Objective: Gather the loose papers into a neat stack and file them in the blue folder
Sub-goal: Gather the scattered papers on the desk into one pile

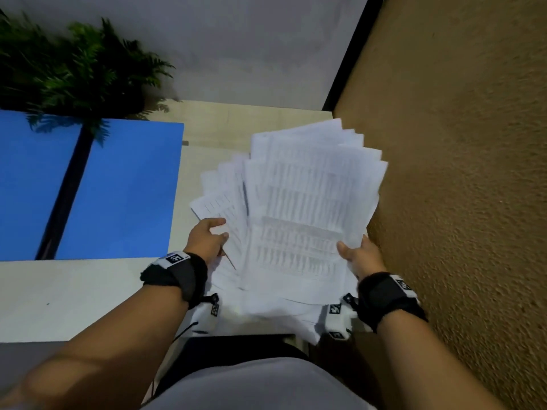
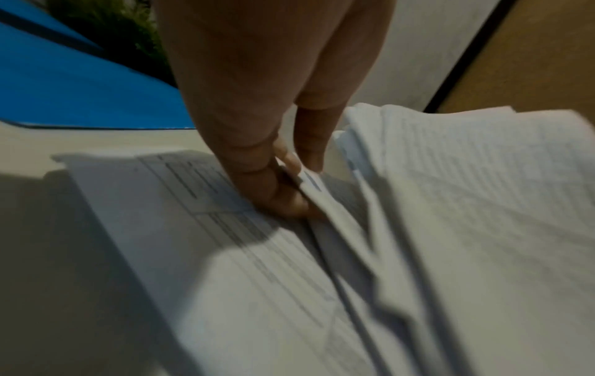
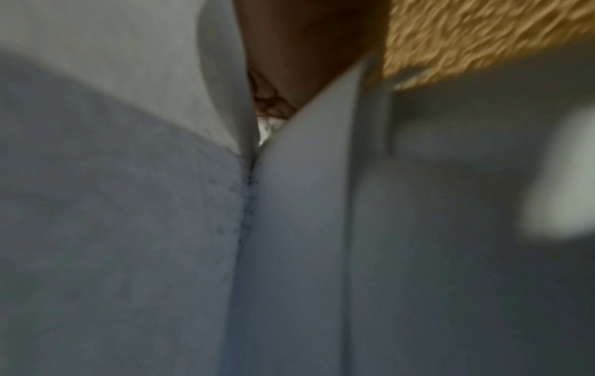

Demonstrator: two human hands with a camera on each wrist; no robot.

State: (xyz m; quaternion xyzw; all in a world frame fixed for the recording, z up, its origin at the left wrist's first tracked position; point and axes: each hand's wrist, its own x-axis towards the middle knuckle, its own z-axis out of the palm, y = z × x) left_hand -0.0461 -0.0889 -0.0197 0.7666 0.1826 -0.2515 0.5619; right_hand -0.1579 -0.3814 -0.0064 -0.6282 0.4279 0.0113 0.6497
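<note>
Above the table (image 1: 74, 294), both hands held the fanned papers (image 1: 302, 208). The left hand (image 1: 207, 241) pinched some sheets; the right hand (image 1: 359, 257) gripped their edge. Only the head view showed the open blue folder (image 1: 124, 190).

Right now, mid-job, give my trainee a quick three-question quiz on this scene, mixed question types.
1. True or false: the papers already form a squared, neat stack.
2. The blue folder lies: A) open on the desk, to the left of the papers; B) shut under the papers; C) in the right hand.
3. Which hands hold the papers?

Key: 1 false, they are fanned out. 2 A. 3 Both; the left hand grips the left edge, the right hand the right edge.
</note>
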